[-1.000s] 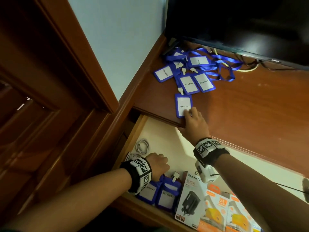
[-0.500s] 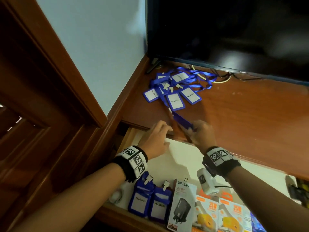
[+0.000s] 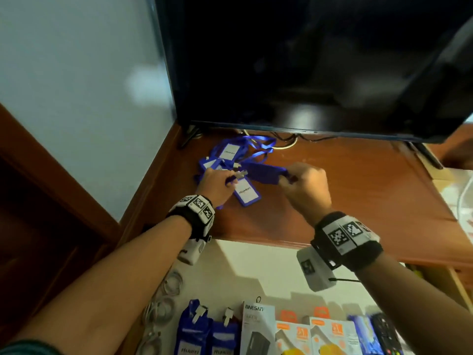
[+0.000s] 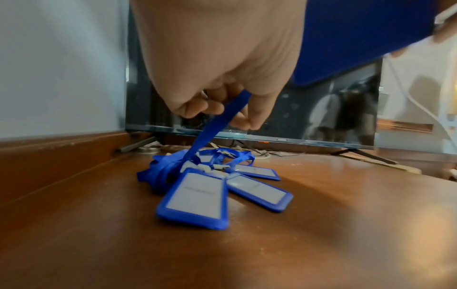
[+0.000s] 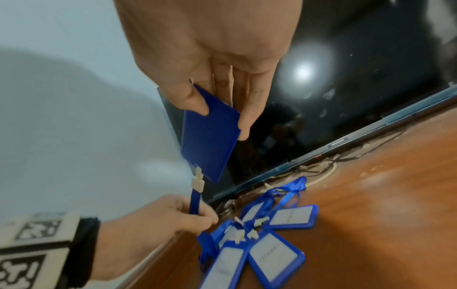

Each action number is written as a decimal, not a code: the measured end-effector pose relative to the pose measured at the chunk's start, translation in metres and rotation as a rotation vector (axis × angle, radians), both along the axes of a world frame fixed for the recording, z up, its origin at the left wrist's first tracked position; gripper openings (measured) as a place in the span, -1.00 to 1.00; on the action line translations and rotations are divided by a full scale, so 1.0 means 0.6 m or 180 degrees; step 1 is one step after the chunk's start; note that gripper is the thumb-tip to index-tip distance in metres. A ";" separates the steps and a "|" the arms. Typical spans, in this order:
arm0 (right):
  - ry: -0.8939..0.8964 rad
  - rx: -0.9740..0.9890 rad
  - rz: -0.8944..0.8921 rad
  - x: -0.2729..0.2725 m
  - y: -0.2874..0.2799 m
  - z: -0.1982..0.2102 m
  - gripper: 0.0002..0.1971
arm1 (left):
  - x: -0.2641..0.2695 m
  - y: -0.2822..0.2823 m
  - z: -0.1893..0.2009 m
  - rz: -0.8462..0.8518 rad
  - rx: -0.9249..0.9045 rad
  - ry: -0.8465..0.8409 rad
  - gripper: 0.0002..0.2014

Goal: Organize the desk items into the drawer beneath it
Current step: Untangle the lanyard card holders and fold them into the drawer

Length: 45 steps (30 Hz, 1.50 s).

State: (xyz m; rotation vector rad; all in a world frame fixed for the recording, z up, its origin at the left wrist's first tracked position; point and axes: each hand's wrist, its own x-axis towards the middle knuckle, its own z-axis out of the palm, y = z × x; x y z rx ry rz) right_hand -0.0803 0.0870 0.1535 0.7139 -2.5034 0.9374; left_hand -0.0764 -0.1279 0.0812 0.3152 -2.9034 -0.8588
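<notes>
Blue badge holder [image 5: 210,135] pinched by right hand [image 3: 304,185]; left hand [image 3: 217,183] fingers grip its lanyard [image 4: 217,125].

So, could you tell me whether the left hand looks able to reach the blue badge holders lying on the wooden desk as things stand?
Probably yes, but not freely: the left hand hovers just above the pile of blue badge holders with nothing between them, yet it pinches the blue lanyard strap of the holder in the right hand, so it would need to let go first.
</notes>
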 end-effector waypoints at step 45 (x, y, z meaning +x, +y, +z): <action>-0.0807 -0.2170 -0.1225 0.014 0.230 -0.021 -0.79 | 0.048 0.141 0.143 0.0719 0.1086 0.0534 -0.65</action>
